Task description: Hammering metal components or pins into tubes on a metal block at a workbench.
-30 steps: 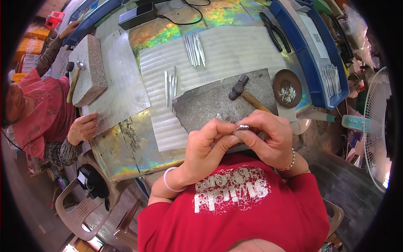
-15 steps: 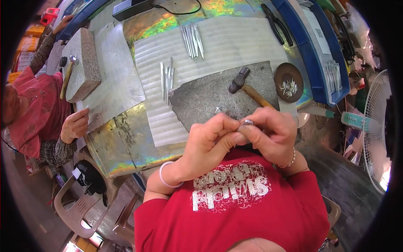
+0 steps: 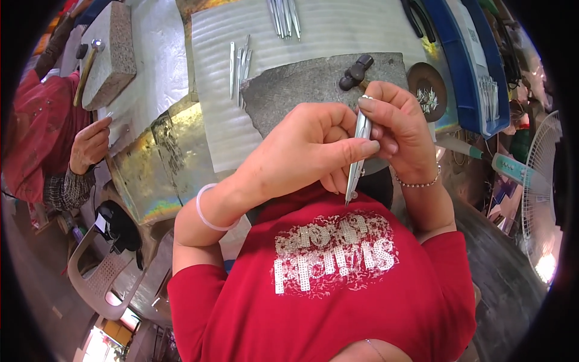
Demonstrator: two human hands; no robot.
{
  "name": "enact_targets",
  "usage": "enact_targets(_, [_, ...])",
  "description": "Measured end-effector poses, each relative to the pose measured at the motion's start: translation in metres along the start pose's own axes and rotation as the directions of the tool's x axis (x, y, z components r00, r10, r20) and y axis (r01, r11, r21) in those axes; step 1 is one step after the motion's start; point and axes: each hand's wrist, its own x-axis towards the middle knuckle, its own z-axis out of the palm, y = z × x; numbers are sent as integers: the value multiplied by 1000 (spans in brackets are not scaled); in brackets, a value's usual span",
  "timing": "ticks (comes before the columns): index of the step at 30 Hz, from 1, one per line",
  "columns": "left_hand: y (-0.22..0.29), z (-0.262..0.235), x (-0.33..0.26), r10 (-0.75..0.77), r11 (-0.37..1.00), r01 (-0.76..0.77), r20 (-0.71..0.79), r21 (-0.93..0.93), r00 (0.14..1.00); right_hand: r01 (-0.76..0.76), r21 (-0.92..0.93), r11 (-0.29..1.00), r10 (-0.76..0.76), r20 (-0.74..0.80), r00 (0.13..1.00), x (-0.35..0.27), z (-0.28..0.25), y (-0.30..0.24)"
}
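A slim, silver metal tool (image 3: 357, 163) with a tapered point is held between my hands in front of my chest, its point down toward my red shirt. My left hand (image 3: 307, 145) grips its middle between thumb and curled fingers. With thumb and forefinger my right hand (image 3: 398, 123) pinches its upper end. Behind them a hammer (image 3: 356, 73) lies on a grey stone slab (image 3: 295, 90), its handle mostly hidden by my right hand. Several similar silver pieces (image 3: 240, 67) lie left of the slab; another bunch (image 3: 284, 19) lies farther back.
Right of the slab stands a brown dish (image 3: 416, 71) of small silver pins. Beyond are black-handled pliers (image 3: 419, 17) and a blue tray (image 3: 446, 60). A fan (image 3: 543, 199) stands at far right. At left, a co-worker's hand (image 3: 90, 145) is near a granite block (image 3: 114, 54) and another hammer (image 3: 87, 72).
The silver tool has turned from end-on to lengthwise, point down. My left hand has shifted down its length, and my right hand is higher at its top. The whole view has tilted downward.
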Motion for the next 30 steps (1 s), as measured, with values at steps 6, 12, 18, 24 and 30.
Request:
enact_targets(6, [1, 0, 2, -39, 999, 40, 30, -35, 999, -17, 33, 999, 18, -39, 999, -2, -1, 6])
enact_targets(12, [-4, 1, 4, -23, 998, 25, 46, -51, 999, 11, 58, 998, -7, -68, 998, -6, 0, 8])
enact_targets(18, [-2, -3, 9, -51, 994, 54, 41, -90, 998, -9, 77, 997, 13, -49, 999, 0, -3, 6])
enact_targets(24, [0, -2, 8, 73, 985, -80, -53, -155, 996, 132, -171, 976, -146, -71, 987, 13, -9, -21])
enact_targets(30, [-12, 0, -8, 333, 814, -491, -444, -309, 832, 249, -897, 366, -520, 24, 854, 93, -79, -98])
